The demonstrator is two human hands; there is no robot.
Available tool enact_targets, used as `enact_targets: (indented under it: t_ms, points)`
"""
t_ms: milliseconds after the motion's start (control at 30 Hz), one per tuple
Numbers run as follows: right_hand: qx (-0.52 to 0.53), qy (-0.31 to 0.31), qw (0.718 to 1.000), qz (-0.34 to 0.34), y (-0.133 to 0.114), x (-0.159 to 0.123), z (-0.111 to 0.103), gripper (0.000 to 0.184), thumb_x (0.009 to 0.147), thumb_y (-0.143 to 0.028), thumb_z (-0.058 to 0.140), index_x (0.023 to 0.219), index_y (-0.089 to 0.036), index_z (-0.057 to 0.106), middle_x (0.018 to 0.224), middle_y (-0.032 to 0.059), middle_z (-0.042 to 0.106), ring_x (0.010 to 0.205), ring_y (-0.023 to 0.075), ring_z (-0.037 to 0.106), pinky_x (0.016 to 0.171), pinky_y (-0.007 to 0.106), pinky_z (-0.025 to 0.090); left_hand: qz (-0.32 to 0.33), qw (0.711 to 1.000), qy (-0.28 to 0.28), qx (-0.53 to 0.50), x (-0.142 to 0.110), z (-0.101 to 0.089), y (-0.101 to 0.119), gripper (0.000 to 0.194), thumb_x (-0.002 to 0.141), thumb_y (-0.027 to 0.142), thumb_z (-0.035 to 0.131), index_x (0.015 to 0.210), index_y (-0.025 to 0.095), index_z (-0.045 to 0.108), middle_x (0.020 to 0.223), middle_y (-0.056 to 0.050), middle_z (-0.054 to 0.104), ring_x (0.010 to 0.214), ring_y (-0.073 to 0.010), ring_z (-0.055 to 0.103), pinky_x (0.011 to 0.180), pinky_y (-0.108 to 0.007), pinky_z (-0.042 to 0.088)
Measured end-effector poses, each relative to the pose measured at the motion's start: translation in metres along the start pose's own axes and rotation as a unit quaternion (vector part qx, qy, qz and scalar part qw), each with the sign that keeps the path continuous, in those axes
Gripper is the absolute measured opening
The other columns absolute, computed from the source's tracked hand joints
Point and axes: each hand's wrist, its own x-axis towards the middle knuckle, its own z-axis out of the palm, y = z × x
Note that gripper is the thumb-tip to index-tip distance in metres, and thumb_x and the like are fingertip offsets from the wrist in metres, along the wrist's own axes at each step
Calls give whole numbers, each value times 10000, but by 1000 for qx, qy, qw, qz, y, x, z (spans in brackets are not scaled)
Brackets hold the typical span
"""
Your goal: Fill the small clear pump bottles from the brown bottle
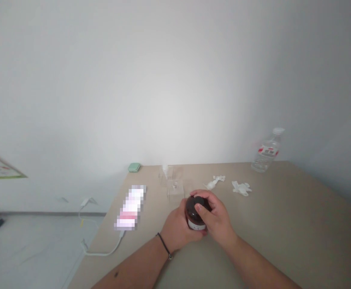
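A dark brown bottle [193, 214] with a white label stands on the beige table [283, 224] near its middle. My left hand [177, 230] is wrapped round the bottle's body from the left. My right hand [214, 216] curls over its top and cap from the right, thumb pressed on the front. Just behind the bottle sits a small clear glass container [175, 186].
A phone [130, 207] on a white cable [103, 252] lies at the table's left. Two crumpled white gloves [240, 187] lie behind my hands. A clear water bottle [267, 151] stands at the far right and a green case [134, 167] at the far left corner.
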Motion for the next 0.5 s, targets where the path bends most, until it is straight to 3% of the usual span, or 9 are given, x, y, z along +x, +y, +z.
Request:
enact_targets:
  t_ms: [300,500]
  points:
    - [7,-34,999,-19,3,3,-5,312,822,-536,718,932,-244,702,999,61,736,933,220,689,849,322,538,2,1000,12,-10,-3,2,-3,735,601,348,878,1236,238,526,1016,-33,727,910,-269,712,829,-371,561]
    - [-22,-104,994,-35,-3,11,-14,309,889,-537,640,970,-258,746,1034,57,741,984,229,687,896,326,522,12,1000,-2,-6,-1,-1,-4,703,602,326,874,1212,232,539,1025,-38,729,914,-264,710,850,-378,563]
